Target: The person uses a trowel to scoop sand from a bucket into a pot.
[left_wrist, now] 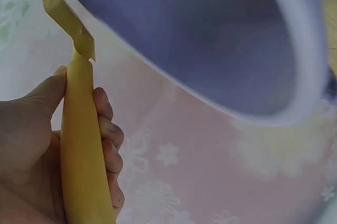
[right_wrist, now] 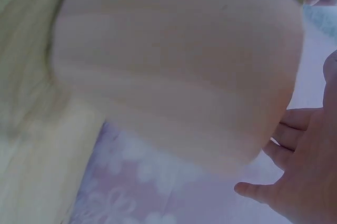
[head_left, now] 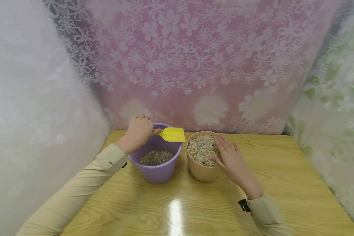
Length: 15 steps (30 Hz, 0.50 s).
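Head view is showing the left hand (head_left: 138, 129) clamping its grip on the scoop (head_left: 172, 134) over the purple pot (head_left: 156, 170), near the surface's (head_left: 283, 177) far edge. Right hand (head_left: 231, 159), fingers apart, is resting flat against the brimming tan pot (head_left: 200, 173). Grain (head_left: 202, 150) is looking ready to spill; curtains (head_left: 194, 65) are crowding close.
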{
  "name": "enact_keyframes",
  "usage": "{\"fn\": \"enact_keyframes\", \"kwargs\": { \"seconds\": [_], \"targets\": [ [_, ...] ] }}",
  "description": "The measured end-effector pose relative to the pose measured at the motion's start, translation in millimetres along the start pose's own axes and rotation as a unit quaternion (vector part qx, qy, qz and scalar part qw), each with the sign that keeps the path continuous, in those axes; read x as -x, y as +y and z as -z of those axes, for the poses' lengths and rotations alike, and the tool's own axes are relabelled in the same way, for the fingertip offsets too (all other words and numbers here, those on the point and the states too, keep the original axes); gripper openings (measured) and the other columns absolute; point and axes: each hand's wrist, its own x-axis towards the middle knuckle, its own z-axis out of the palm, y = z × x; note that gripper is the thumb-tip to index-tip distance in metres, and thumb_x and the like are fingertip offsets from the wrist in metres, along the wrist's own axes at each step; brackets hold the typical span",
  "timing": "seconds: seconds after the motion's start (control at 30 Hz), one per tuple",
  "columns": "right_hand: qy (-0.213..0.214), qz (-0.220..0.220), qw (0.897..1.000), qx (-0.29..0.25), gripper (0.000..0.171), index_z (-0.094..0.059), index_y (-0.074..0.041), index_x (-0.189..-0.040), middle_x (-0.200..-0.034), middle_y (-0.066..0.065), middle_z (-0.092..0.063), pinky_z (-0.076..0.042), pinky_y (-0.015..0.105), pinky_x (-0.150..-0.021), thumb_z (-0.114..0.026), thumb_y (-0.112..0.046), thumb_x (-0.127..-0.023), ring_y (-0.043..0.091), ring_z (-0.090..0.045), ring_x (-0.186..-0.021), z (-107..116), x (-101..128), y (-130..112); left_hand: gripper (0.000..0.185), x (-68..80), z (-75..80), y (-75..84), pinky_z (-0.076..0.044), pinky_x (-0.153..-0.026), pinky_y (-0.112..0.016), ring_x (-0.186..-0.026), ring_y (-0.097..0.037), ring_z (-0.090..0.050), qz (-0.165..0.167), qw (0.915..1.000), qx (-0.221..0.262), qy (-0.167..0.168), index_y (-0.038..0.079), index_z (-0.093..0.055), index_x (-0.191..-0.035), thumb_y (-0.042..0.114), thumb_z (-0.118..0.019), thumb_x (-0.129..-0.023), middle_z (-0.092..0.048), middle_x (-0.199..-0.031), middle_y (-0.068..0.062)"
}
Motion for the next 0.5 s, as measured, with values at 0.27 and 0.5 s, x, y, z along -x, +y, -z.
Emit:
{"fn": "enact_keyframes", "kwargs": {
  "seconds": [0.27, 0.5],
  "targets": [
    [-0.002, 0.061, 0.998, -0.001, 0.084, -0.027, -0.003, -0.159, -0.163, 0.017, -0.029, -0.015, 0.065, -0.118, -0.033, -0.065, -0.102, 0.037, -0.023, -0.152, -19, -31, -43, 0.058, 17.2, -14.1, -15.3, -0.043, -0.056, -0.033, -0.065, -0.024, -0.056, 0.04, 0.9989, -0.013, -0.02, 0.008, -0.061, -0.064, 0.057, -0.061, -0.096, -0.056, -0.066, -0.005],
    [-0.038, 0.07, 0.997, -0.021, 0.082, -0.02, -0.011, -0.162, -0.167, 0.009, -0.023, -0.014, 0.063, -0.119, -0.037, -0.063, -0.102, 0.028, -0.015, -0.155, -38, -51, -74, 0.059, 27.5, -38.3, -9.6, -0.051, -0.06, -0.039, -0.069, -0.028, -0.062, 0.044, 0.996, -0.02, -0.074, 0.008, -0.061, -0.06, 0.057, -0.063, -0.093, -0.062, -0.067, -0.009]
  ]
}}
